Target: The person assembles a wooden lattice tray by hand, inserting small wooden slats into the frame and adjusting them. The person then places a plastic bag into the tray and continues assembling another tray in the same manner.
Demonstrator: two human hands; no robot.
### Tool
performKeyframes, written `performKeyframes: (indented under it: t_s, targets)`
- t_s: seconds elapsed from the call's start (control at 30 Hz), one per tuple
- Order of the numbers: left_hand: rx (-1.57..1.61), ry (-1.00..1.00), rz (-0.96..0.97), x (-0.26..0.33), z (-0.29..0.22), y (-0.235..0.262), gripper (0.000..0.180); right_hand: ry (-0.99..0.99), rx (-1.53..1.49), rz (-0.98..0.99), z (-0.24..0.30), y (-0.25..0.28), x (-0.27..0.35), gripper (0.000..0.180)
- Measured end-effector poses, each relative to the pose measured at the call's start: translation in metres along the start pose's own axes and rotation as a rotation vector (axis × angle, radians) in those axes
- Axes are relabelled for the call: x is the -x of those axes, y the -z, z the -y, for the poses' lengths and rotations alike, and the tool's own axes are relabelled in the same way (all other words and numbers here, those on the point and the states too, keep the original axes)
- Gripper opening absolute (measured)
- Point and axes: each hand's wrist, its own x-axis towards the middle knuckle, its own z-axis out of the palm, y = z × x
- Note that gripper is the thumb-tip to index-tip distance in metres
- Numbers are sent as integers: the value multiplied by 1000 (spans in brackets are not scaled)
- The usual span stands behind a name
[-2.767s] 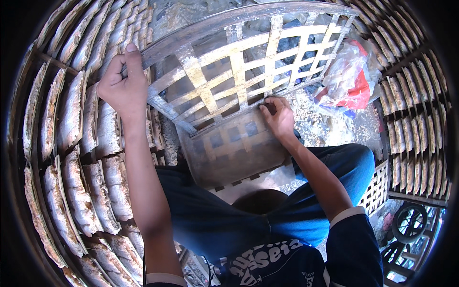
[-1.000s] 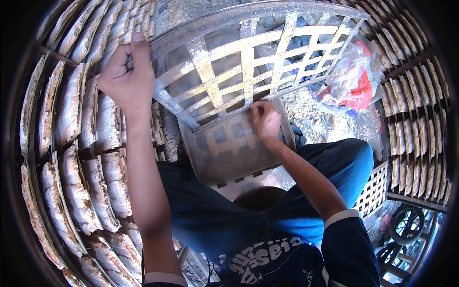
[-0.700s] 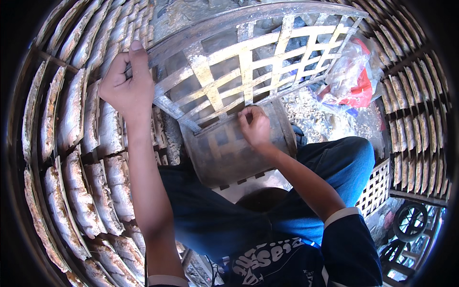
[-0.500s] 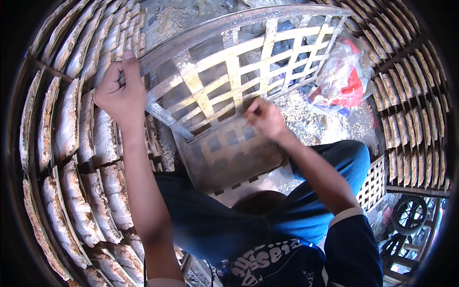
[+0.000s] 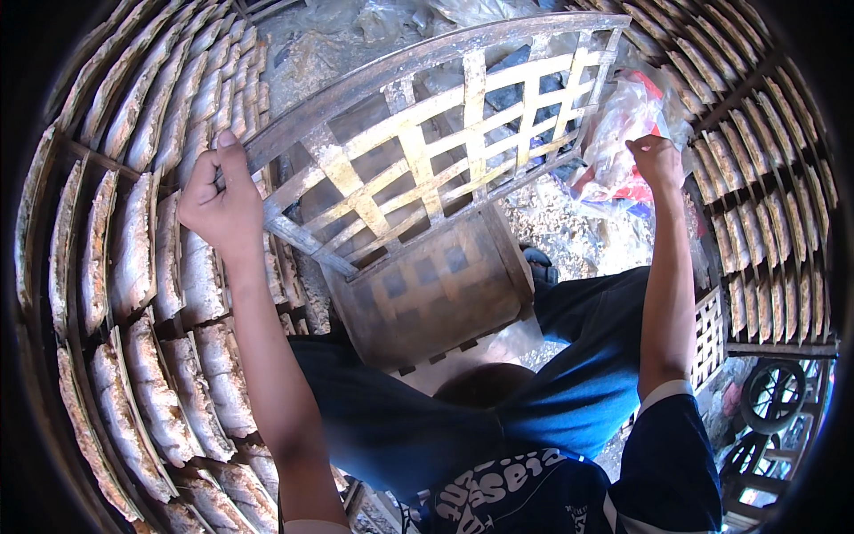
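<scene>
head view, near to far: dark printed shirt (image 5: 525, 498) and blue trousers (image 5: 578, 392) at the lower edge, the person seated with knees apart. smaller woven bamboo basket (image 5: 427, 294), brown, open-lattice wall, resting between the knees against the lap. large bamboo lattice tray (image 5: 436, 169), pale yellow slats in a grey-brown frame, held tilted above the smaller basket and overlapping its upper edge. left hand (image 5: 218, 200), fingers curled tight into a fist around the tray's left frame corner, thumb pointing up along the rim. right hand (image 5: 656, 160), raised at the tray's far right, away from the frame, fingers bunched together on a clear plastic bag (image 5: 623, 142) with red inside; whether they pinch it cannot be told. racks of flat pale crackers (image 5: 133, 267) in rows, curving along the left side; a further set of cracker rows (image 5: 774, 178) on the right. grey rough ground (image 5: 569, 231) with pale crumbs beyond the tray.
</scene>
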Motion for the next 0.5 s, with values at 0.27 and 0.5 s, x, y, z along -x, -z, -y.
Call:
performKeyframes:
  t_s: [0.27, 0.5]
  targets:
    - [47, 22, -8, -1, -1, -4, 42, 138, -406, -8, 29, -5, 1, 39]
    - [41, -36, -20, 0, -3, -5, 42, 136, -385, 96, 31, -8, 0, 38]
